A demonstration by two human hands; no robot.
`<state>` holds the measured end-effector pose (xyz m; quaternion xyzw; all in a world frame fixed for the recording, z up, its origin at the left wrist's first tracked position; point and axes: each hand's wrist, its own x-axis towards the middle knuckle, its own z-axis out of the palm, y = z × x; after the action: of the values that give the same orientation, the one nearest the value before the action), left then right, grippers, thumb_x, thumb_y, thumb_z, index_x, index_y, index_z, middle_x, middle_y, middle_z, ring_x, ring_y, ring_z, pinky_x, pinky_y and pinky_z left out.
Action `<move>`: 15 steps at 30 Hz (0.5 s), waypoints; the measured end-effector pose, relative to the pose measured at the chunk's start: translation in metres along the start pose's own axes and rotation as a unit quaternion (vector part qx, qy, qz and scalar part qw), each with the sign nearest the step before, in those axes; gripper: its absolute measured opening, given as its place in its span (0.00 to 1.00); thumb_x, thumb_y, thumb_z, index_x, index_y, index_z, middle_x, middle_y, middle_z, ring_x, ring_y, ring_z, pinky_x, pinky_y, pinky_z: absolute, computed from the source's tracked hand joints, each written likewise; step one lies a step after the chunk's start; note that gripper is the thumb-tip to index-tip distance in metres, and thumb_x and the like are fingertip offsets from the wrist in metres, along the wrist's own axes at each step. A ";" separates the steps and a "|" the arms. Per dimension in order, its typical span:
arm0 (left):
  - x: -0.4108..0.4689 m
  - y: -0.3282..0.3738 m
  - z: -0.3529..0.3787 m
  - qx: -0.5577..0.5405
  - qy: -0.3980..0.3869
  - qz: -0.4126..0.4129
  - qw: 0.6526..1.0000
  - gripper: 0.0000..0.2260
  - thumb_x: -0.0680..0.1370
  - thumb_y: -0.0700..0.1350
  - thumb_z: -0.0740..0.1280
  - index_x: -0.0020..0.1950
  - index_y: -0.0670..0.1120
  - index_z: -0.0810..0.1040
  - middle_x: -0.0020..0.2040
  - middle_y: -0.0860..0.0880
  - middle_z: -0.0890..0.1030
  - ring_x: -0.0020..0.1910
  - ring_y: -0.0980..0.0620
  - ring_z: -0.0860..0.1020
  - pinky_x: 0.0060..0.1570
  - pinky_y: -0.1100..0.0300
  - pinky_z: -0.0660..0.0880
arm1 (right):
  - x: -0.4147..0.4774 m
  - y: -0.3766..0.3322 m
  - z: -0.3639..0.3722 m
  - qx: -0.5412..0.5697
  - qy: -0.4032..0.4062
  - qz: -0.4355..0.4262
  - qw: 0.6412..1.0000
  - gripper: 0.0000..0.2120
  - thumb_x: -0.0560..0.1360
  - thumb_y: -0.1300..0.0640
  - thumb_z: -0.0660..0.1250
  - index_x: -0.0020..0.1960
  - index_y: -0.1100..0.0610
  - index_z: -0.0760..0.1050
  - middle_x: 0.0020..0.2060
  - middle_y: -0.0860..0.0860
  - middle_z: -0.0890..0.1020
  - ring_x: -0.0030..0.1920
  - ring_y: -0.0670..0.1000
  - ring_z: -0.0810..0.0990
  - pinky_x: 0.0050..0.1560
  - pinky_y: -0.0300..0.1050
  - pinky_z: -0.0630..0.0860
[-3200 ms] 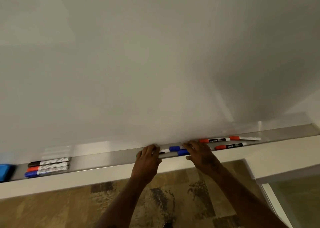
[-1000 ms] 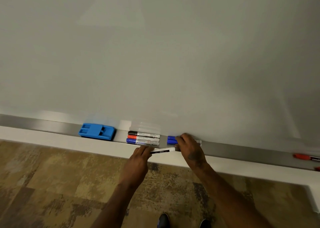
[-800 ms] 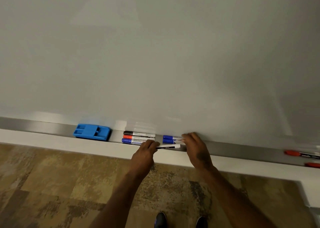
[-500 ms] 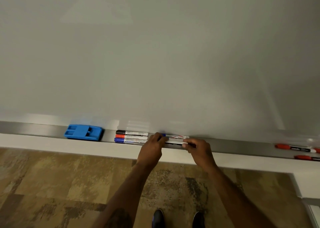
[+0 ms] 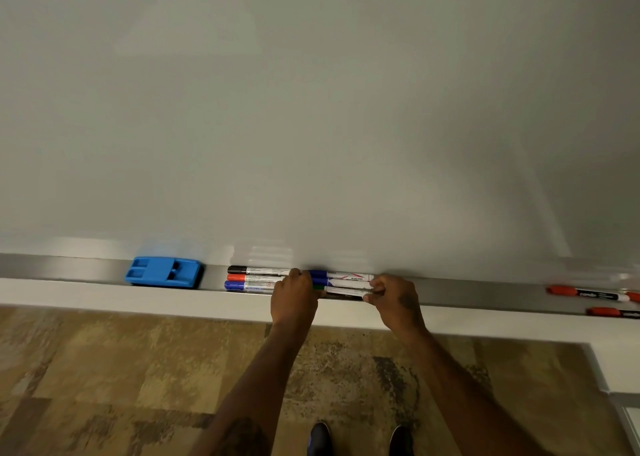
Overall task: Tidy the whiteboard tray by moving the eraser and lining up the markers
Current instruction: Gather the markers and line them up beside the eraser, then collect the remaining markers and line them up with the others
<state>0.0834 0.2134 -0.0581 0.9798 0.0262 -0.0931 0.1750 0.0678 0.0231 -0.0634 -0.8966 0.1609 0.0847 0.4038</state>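
A grey metal tray (image 5: 467, 291) runs along the foot of the whiteboard. On it sits a blue eraser (image 5: 163, 272), and right of that lie three thick markers side by side, black (image 5: 258, 270), red (image 5: 254, 277) and blue (image 5: 247, 285). Just right of these, several thin markers (image 5: 346, 284) lie stacked in the tray. My left hand (image 5: 293, 296) grips their left ends and my right hand (image 5: 393, 298) pinches their right ends. Two red-capped markers (image 5: 588, 294) lie far right on the tray.
The whiteboard (image 5: 311, 126) fills the upper view. A white ledge (image 5: 104, 300) runs below the tray, with patterned brown floor (image 5: 138, 386) and my shoes (image 5: 360, 438) beneath. A white frame (image 5: 620, 369) stands at the right edge.
Both hands slid the thin markers left along the tray, from near the red-capped pair to beside the three thick markers. They now press the bundle together from both ends.
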 end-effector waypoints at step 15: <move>0.011 0.008 -0.006 -0.049 -0.069 -0.091 0.992 0.13 0.73 0.44 0.72 0.54 0.41 0.77 0.50 0.42 0.81 0.47 0.45 0.80 0.46 0.55 0.77 | 0.021 -0.015 0.000 -0.048 -0.061 0.056 0.995 0.09 0.76 0.65 0.64 0.53 0.64 0.82 0.48 0.61 0.85 0.47 0.59 0.83 0.50 0.46 0.81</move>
<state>0.0962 0.2084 -0.0525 0.9548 0.1076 -0.1746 0.2153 0.0925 0.0276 -0.0589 -0.8976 0.1819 0.1696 0.3640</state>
